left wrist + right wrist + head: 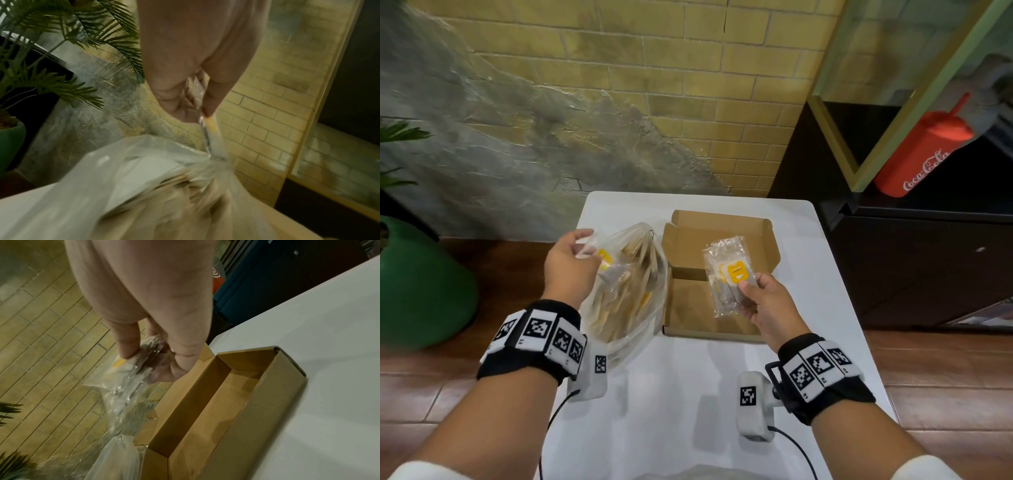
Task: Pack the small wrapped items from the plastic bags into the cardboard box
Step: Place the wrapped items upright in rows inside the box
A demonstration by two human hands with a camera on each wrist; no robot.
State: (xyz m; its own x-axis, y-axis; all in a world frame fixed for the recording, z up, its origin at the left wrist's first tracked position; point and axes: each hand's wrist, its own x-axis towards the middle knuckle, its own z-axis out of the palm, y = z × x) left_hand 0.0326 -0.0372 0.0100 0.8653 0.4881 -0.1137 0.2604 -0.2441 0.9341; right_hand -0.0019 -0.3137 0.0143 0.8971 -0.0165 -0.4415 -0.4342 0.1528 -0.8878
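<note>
Hands raised over table: left hand [570, 262] pinching packet [604, 260], right hand [763, 301] gripping packets [727, 274].

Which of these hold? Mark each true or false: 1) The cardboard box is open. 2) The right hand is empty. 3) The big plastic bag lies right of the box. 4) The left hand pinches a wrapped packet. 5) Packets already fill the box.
1) True: the cardboard box stands with its lid up.
2) False: the right hand holds a bundle of wrapped packets above the box.
3) False: the plastic bag lies left of the box.
4) True: the left hand pinches a wrapped packet over the bag.
5) False: the box floor shows bare.
</note>
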